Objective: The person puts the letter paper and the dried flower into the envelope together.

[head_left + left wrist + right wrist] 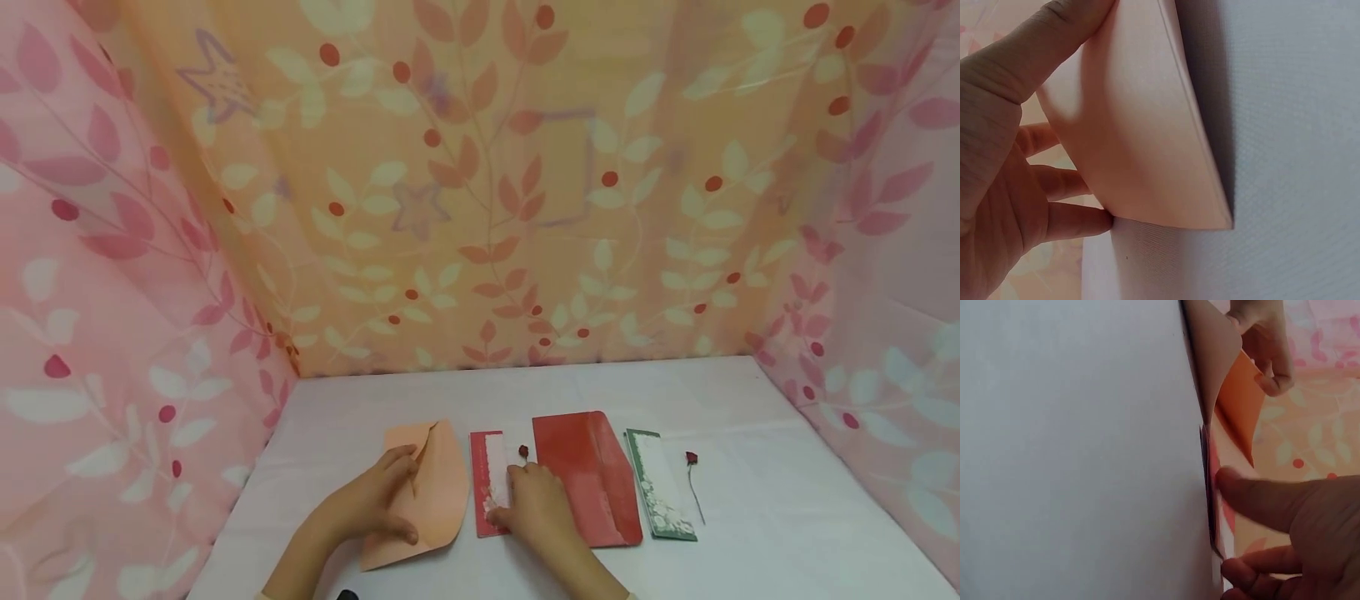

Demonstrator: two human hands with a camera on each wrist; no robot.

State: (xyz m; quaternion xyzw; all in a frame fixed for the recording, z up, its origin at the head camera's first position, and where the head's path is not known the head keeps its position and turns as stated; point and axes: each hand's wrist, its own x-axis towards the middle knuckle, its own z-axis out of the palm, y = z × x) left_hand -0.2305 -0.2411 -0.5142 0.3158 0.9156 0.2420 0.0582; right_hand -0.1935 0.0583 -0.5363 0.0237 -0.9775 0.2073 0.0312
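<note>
On the white tablecloth (750,467) my left hand (408,493) grips a peach envelope (442,483), thumb on its near edge and fingers at the open flap. The left wrist view shows that envelope (1147,125) lifted and bowed off the cloth. Beside it lies a red card (485,467) with a white strip. My right hand (506,496) covers its near half and pinches its edge. In the right wrist view the red card (1213,487) is seen edge-on between my fingers (1254,494). A small red rose head (522,452) lies just past my right fingertips.
A red envelope (588,487) lies open right of my right hand, then a green card (660,496) and a stemmed red rose (693,479). Leaf-patterned pink and orange fabric walls (480,208) close in the table on three sides.
</note>
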